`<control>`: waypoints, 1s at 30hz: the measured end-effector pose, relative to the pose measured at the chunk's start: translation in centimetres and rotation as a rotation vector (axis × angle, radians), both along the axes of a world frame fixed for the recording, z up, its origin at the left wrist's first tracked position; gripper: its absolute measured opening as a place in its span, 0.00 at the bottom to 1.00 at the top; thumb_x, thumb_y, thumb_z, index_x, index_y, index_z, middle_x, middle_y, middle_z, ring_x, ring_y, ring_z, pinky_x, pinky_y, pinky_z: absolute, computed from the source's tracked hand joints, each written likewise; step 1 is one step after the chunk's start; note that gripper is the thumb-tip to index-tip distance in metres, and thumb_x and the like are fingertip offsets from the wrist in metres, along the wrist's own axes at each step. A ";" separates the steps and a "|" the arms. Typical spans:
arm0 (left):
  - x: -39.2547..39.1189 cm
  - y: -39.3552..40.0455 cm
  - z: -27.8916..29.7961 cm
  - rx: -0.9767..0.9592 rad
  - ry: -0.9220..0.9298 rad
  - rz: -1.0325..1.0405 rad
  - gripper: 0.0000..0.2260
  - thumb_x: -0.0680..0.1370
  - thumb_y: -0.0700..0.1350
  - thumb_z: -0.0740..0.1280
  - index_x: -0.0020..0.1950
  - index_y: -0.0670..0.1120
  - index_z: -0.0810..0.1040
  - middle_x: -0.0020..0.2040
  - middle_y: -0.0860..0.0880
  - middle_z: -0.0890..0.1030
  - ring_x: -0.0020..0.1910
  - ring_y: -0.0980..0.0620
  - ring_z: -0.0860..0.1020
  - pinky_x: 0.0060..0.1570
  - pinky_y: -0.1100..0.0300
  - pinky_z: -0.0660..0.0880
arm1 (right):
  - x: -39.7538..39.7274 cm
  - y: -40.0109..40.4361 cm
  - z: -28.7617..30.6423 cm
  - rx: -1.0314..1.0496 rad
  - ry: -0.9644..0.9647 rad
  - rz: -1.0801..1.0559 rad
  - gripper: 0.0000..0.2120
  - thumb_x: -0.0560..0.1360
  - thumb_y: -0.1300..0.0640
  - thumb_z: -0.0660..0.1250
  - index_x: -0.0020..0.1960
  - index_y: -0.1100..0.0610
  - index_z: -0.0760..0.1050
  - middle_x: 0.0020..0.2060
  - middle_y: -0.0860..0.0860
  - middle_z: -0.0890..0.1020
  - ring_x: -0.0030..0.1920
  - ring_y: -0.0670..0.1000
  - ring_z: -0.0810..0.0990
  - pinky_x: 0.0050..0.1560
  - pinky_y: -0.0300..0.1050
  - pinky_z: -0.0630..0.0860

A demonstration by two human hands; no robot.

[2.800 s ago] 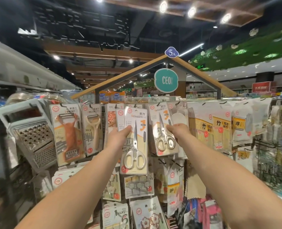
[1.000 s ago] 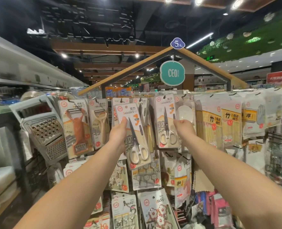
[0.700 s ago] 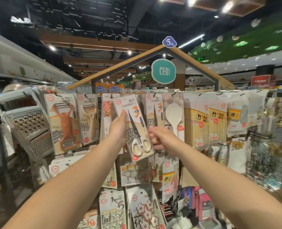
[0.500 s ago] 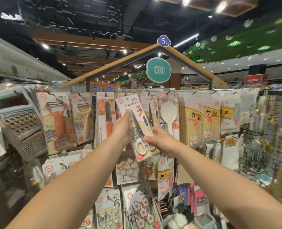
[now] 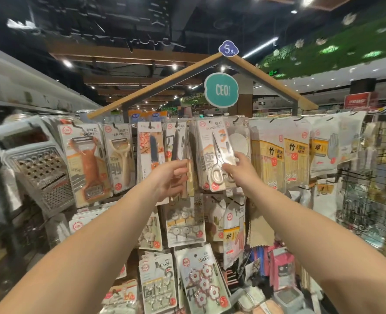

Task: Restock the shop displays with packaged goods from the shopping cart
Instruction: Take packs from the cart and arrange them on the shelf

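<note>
Carded scissors pack (image 5: 214, 155) (hanging) under right fingers (image 5: 229, 165).

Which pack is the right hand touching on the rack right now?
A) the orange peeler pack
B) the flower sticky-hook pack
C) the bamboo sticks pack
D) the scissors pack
D: the right hand rests its fingers on the front of the scissors pack hanging on the top row.

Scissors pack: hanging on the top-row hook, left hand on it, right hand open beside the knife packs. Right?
Hands swapped. The head view shows the right hand touching the scissors pack on the top-row hook; the left hand is open beside the knife packs.
</note>
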State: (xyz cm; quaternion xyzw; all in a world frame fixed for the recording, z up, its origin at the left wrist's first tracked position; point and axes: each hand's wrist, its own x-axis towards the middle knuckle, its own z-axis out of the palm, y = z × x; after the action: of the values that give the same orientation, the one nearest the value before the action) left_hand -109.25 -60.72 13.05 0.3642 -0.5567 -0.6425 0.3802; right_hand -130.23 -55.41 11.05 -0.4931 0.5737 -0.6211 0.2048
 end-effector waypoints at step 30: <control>-0.3 1.5 -1.0 -0.007 -0.033 -0.055 0.10 0.81 0.50 0.65 0.60 0.49 0.76 0.51 0.49 0.84 0.48 0.51 0.82 0.56 0.50 0.76 | 1.9 1.1 -2.4 0.252 0.116 -0.159 0.33 0.80 0.49 0.63 0.80 0.54 0.54 0.75 0.54 0.65 0.66 0.57 0.73 0.60 0.49 0.71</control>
State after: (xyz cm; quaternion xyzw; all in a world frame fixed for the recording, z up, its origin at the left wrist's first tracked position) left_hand -109.52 -59.27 12.07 0.3579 -0.5750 -0.6448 0.3543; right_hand -128.37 -54.32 8.69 -0.4517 0.6952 -0.5289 0.1814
